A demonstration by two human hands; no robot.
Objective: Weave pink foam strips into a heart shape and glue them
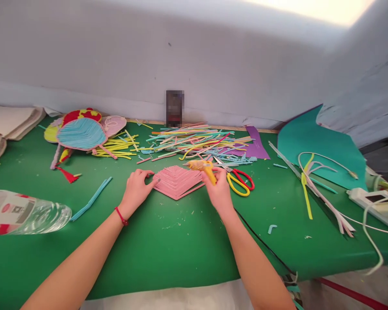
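Note:
My right hand (220, 189) grips a yellow hot glue gun (209, 172), its nozzle pointing left above a pink leaf-shaped piece (176, 183). That piece lies on the green table and is built from pink strips laid in a chevron pattern; one strip at its lower right stands slightly apart. My left hand (138, 189), with a red bracelet at the wrist, pinches the left edge of the pink piece between thumb and fingers. Just right of the glue gun lie scissors (241, 181) with red and yellow handles. A black cord runs from beneath my right wrist towards the table's front edge.
Behind the work lies a pile of coloured strips (194, 142). Finished fan-like pieces (81, 133) are at back left, and a clear bottle (29, 213) lies at left. Teal sheet (320, 146), bundled strips (323, 193) and a power strip (375, 206) occupy the right.

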